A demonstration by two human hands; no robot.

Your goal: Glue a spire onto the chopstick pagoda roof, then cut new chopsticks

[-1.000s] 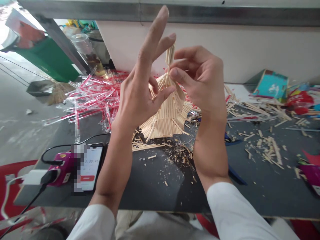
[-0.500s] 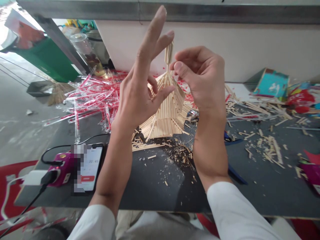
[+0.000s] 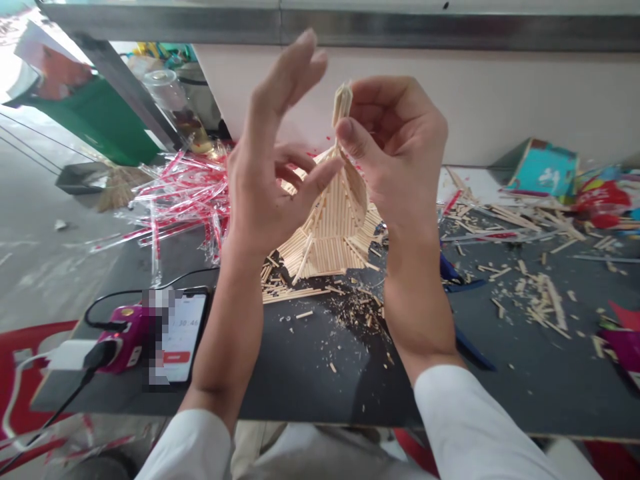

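A tower-like model of thin wooden sticks [image 3: 333, 220] stands on the dark tabletop, its layered sides flaring outward near the bottom. At its peak is a narrow spire, a small bundle of sticks [image 3: 342, 103]. My right hand [image 3: 400, 133] pinches the lower part of this spire between thumb and bent fingers. On the left side of the model, my left hand [image 3: 273, 160] is held up with fingers apart and nothing in it; its thumb tip is close to the roof's upper part. Both hands hide parts of the model's sides.
Torn clear-and-red plastic wrappers [image 3: 193, 200] are heaped at the left. Stick offcuts [image 3: 547, 300] litter the table [image 3: 310, 373]. A blue-handled tool [image 3: 473, 350] lies beside my right forearm. A phone [image 3: 185, 333] and a purple power adapter [image 3: 123, 340] with cables sit front left.
My right hand has closed in on the spire and pinches it. My left hand has drawn back to the left and down, its raised fingers leaving the spire's tip.
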